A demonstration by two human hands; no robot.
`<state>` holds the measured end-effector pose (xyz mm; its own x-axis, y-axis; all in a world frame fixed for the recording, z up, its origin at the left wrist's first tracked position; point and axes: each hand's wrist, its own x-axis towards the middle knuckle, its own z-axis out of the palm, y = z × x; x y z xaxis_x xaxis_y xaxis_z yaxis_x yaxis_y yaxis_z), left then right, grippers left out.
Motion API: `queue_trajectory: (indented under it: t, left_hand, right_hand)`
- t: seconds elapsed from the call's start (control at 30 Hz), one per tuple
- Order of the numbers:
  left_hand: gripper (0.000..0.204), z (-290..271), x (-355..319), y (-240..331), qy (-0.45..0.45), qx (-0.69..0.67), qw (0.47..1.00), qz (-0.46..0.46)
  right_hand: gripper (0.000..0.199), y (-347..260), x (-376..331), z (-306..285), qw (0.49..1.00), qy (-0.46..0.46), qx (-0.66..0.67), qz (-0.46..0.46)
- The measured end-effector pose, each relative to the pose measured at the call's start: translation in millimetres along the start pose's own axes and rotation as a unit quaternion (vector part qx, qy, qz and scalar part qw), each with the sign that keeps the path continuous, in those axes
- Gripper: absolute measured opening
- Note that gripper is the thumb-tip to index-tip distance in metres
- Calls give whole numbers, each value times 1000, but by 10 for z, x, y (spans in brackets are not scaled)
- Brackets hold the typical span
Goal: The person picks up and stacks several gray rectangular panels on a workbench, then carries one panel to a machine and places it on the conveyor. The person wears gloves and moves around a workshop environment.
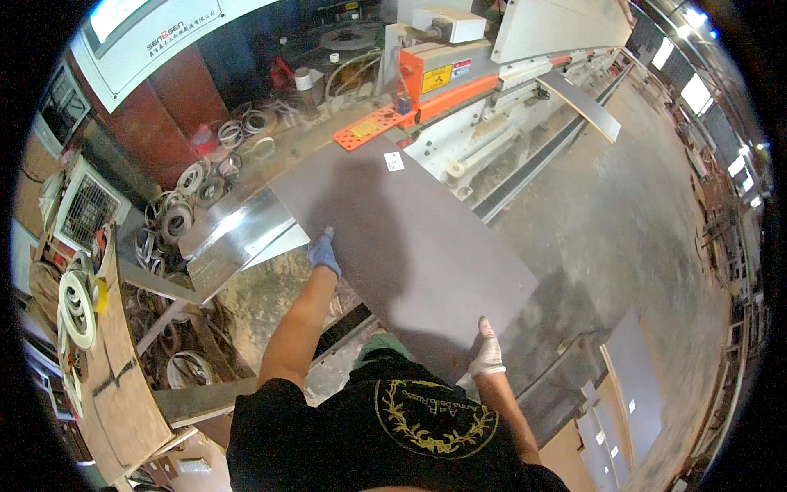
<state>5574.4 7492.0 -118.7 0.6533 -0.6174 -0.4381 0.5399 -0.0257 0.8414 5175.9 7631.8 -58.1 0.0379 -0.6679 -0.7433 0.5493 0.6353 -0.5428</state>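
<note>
A large flat grey-brown panel (443,254) with a small white label (394,161) near its far edge lies in front of me. My left hand (325,252), in a blue glove, grips the panel's left edge, thumb on top and fingers hidden beneath. At the near right edge my right hand (487,348), in a whitish glove, holds the panel the same way, its thumb on the upper face. The panel's far end reaches the orange perforated plate (369,129) of a long machine (459,82). A shiny metal table (238,234) extends left of the panel.
Rolls of edge-banding tape (176,221) are heaped at the left, beside a curved wooden board (123,377) carrying more rolls. Another panel (582,105) sticks out from the machine farther along. At the lower right, several labelled panels (631,385) lean or lie near the floor.
</note>
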Motion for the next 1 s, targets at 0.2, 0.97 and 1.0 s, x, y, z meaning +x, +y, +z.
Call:
queue_trajectory:
  t: [0.2,0.97,1.0]
  left_hand:
    - [45,60,-95,38,-7,-10,999,-32]
    - [38,467,-609,448,7,6,997,-78]
    - [40,477,-578,427,3,-1,996,-85]
  right_hand:
    - [83,-206,-303,317,998,-13,-15,-68]
    - [59,-310,-55,178,999,6,37,6]
    - [58,-348,-46,170,999,-7,37,12]
